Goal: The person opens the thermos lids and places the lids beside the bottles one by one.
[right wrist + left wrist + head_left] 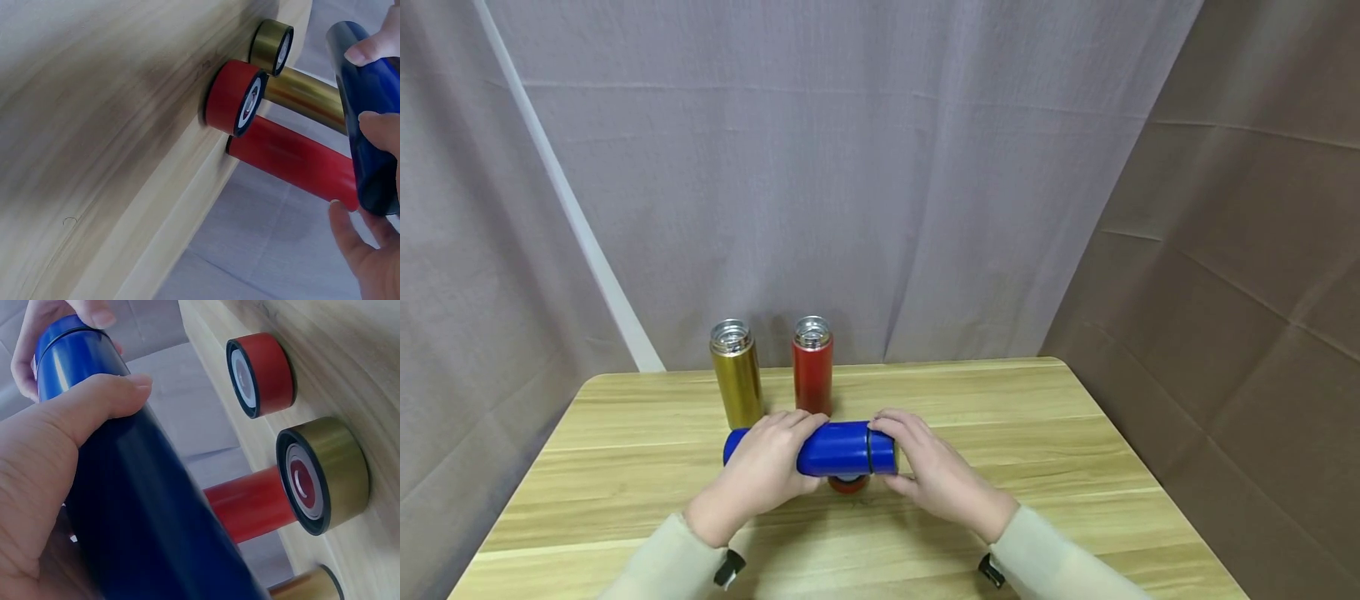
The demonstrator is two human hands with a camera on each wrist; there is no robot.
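A blue thermos flask (842, 448) lies sideways in the air above the table, its capped end to the right. Around its body the left hand (767, 462) curls, thumb along the near side. The right hand (936, 475) grips the blue lid (883, 452), with fingers over the top and the thumb underneath. A dark seam shows between lid and body. Below the flask, a red lid (272, 375) and a gold lid (344, 472) rest on the table with their undersides up; the flask and left hand hide most of them in the head view.
Behind the hands stand a gold flask (740, 387) and a red flask (812, 375), both upright and without lids. The wooden table (985, 400) reaches back to a grey curtain (820, 183). A brown cloth (1247, 333) hangs on the right.
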